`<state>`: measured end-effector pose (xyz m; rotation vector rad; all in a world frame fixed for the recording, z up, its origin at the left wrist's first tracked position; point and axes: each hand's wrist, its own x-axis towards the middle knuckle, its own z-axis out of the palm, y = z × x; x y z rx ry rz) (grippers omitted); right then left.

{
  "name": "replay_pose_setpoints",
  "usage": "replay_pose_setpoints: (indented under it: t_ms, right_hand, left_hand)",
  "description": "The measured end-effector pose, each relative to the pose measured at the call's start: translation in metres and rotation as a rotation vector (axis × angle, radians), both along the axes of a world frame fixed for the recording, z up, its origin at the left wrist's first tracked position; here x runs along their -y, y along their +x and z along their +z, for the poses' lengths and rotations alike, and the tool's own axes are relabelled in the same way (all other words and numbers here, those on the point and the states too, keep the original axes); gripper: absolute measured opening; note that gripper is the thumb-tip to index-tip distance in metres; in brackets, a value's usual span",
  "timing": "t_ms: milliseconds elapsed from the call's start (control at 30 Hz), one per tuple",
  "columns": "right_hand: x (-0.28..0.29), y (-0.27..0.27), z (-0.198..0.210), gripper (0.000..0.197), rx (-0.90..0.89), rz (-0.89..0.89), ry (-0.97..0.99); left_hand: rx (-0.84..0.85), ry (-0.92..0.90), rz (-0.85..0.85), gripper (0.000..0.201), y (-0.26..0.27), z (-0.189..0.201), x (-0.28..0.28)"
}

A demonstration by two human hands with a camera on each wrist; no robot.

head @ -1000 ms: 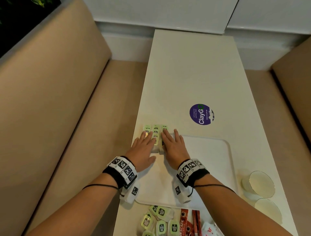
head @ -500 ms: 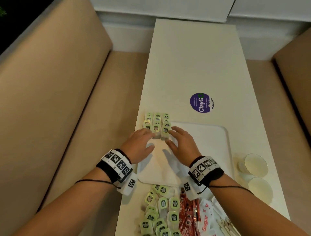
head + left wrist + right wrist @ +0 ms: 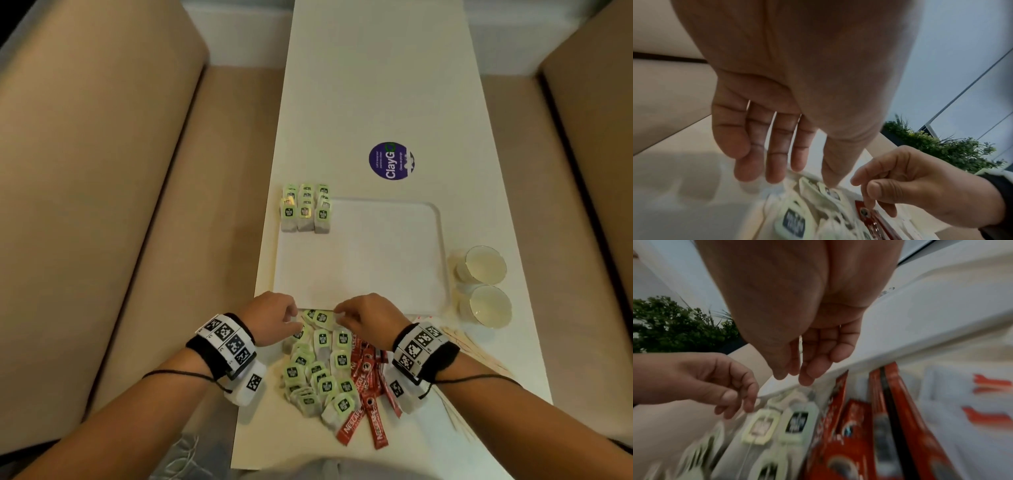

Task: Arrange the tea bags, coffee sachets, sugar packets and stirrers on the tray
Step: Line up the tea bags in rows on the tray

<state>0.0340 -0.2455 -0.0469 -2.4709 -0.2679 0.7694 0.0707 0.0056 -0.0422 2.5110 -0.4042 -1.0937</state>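
table: long white top [image 3: 376,85], runs away from me up centre frame
sticker: round purple one [image 3: 391,161], reads ClayGo, centre right of the table
left bench: tan padded seat and backrest [image 3: 102,171], fills left side
right bench: same tan [image 3: 589,154], right edge
far wall: white panels [image 3: 239,10], top of frame
plant: green foliage [image 3: 674,324], left of right wrist view
light: dim, warm

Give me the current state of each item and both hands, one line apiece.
tray: flat on table, mostly bare
arranged tea bags: three neat rows at the tray's far left corner
loose tea bags: jumbled pile off the tray, near edge
coffee sachets: loose, off the tray
stirrers: off the tray
cups: two, lying tipped beside the tray
left hand: over the pile, holding nothing
right hand: over the pile, fingers curled, empty
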Motion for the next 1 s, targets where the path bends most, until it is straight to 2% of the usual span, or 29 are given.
replay_pose_setpoints:
  t_ms: [100,167,267,400,500,567,667,867,1000]
  right_hand:
    - [-0.005,-0.01,-0.003,0.033,0.01,0.043,-0.019]
    - [-0.007,-0.013,-0.007,0.033,0.026,0.064,-0.043]
    - [-0.011,-0.017,-0.012,0.025,0.042,0.12,-0.069]
    - [-0.017,-0.021,-0.015,0.019,0.047,0.164,-0.072]
    - [-0.021,-0.023,-0.013,0.023,0.069,0.199,-0.049]
    - [-0.022,-0.025,-0.01,0.029,0.071,0.222,-0.049]
    - [-0.022,-0.027,-0.008,0.031,0.042,0.241,-0.053]
    - [-0.021,-0.031,-0.007,0.039,0.038,0.224,-0.022]
    - [-0.021,-0.029,-0.006,0.034,0.068,0.078,0.007]
  left_hand:
    - [-0.034,0.004,0.073,0.035,-0.008,-0.005,0.002]
    - [-0.06,-0.024,0.129,0.021,-0.008,-0.006,0.005]
    - [-0.095,-0.037,0.158,0.042,-0.008,-0.006,0.01]
    - [-0.122,-0.048,0.156,0.037,-0.008,-0.008,0.012]
    - [-0.127,-0.062,0.204,0.035,-0.009,-0.012,0.013]
    - [-0.12,-0.075,0.256,0.025,-0.012,-0.013,0.013]
    - [-0.1,-0.087,0.31,0.028,-0.015,-0.016,0.016]
    - [-0.072,-0.126,0.28,0.015,-0.017,-0.015,0.022]
    - [-0.049,-0.192,0.292,0.014,-0.017,-0.013,0.021]
